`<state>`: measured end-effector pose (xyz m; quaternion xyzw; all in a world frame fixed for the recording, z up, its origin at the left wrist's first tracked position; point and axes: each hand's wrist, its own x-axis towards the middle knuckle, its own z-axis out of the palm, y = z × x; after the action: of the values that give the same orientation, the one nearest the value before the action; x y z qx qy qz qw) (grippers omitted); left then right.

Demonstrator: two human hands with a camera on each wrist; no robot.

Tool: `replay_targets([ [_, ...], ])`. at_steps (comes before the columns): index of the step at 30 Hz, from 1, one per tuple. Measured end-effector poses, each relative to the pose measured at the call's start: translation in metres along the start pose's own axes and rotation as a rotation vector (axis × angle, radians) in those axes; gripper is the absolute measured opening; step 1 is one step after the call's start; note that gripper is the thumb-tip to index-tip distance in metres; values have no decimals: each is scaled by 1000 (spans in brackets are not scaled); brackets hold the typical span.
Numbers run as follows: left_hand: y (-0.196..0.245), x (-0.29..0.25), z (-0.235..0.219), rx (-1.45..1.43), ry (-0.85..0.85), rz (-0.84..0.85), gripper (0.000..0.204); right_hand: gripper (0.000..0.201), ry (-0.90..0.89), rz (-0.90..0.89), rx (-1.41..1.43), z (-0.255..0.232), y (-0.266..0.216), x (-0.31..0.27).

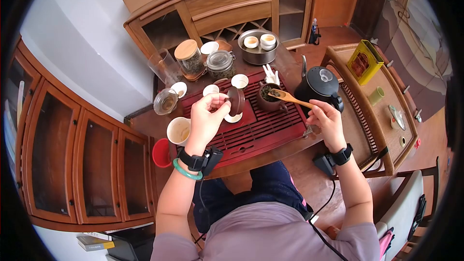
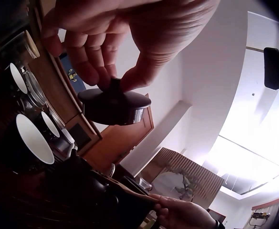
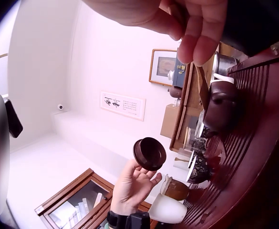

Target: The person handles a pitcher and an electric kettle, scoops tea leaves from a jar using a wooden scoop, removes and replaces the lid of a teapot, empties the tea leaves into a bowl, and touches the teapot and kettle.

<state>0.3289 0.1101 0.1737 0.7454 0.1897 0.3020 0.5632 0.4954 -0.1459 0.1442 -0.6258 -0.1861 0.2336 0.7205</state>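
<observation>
My left hand point(image 1: 207, 118) pinches a dark brown teapot lid point(image 1: 237, 99) by its knob, holding it up left of the teapot. In the right wrist view the hollow underside of the lid point(image 3: 150, 153) shows. My right hand point(image 1: 327, 122) grips the end of a wooden tea scoop point(image 1: 296, 99) between thumb and fingers. The scoop's bowl, with dark tea leaves in it, is at the mouth of the brown teapot point(image 1: 270, 102). More leaves show inside the pot, which stands on a red slatted tea tray point(image 1: 278, 132).
Small white cups point(image 1: 239, 81) stand on the tray. Behind are a clip-top glass jar point(image 1: 220, 64), a wooden-lidded jar point(image 1: 189, 59) and a metal basin point(image 1: 260, 57) with cups. A black kettle point(image 1: 321, 86) stands right, a glass pitcher point(image 1: 165, 102) and white mug point(image 1: 178, 131) left.
</observation>
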Motion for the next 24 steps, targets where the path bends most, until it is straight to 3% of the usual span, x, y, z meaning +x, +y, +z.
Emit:
replay_targets([
  [18,8,19,18,159,-60,91,14,27,50,-34,-56,-19,-22,-16],
  [24,24,44,54,300,-115,276,16,26,63,-147,105,-20,-48,-24],
])
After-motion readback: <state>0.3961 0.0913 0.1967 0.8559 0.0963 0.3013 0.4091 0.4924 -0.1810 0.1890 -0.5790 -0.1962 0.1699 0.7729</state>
